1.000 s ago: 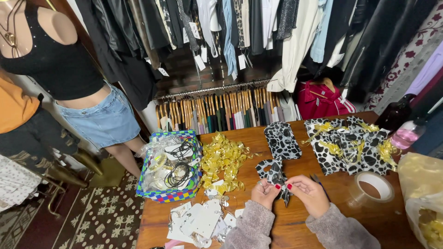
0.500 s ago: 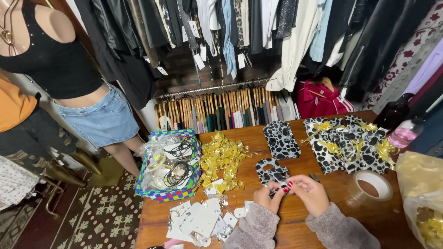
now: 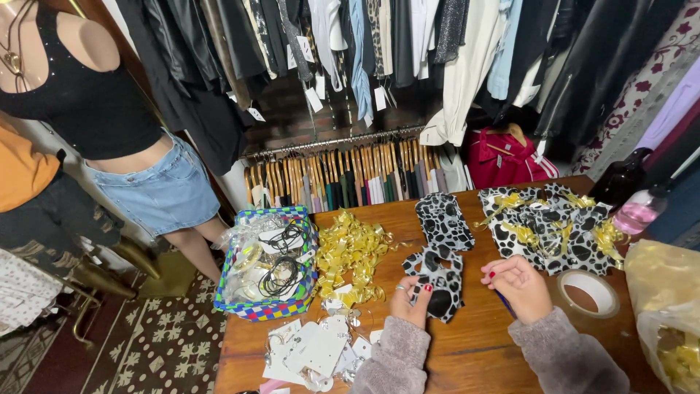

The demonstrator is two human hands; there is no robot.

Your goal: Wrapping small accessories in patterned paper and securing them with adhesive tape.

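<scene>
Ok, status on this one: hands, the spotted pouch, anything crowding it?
Left hand pressing flat on the black-and-white spotted pouch. Right hand curled just beside it, grip contents unclear. Gold ribbon pile close on the left, tape roll to the right.

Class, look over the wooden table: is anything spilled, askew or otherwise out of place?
Nothing is damaged. Gold ribbon curls lie loose in a heap beside the checked basket, and white cards are scattered untidily near the left hand.

The yellow bag [image 3: 667,321] runs off the right edge — the right hand [image 3: 519,286] hides whatever its fingers hold.
</scene>
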